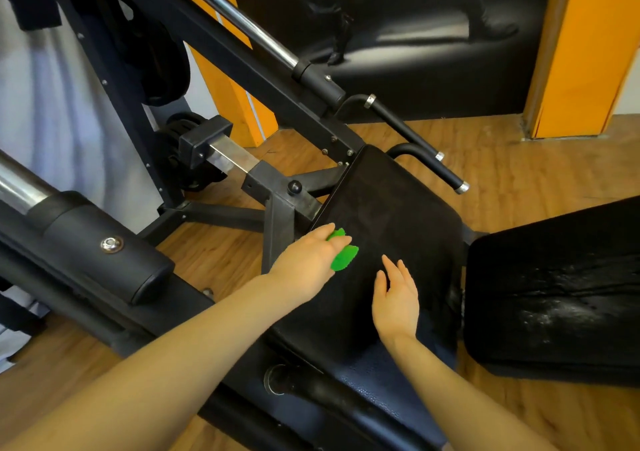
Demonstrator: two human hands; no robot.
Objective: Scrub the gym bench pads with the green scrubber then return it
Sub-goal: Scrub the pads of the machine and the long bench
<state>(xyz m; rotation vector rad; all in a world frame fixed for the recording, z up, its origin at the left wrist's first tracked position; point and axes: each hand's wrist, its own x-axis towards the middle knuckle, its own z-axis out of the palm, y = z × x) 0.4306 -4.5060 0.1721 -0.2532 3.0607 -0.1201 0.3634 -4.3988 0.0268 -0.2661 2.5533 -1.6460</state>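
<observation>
My left forearm lies closest to me, reaching up from the lower left across the dark frame of the machine. Just beyond it, on the left, sits a black padded roller with a shiny bolt in its side, mounted where a chrome bar runs off the edge. My left hand is at the left edge of the black seat pad, its fingers curled round the green scrubber, which presses against the pad surface; the green bristles stick out past my fingertips. To the right of it, my right hand rests over the middle of the same pad with the fingers straight and slightly spread, holding nothing; I cannot tell whether the palm actually touches the pad. The two hands are near each other but apart. The pad tilts away from me towards a black handle with metal end caps. Further right, a second black pad stands just beside the first, with a narrow gap between them, and its surface shows wet streaks and white specks. The wooden floor runs beneath everything, and an orange wall panel rises at the far right.
</observation>
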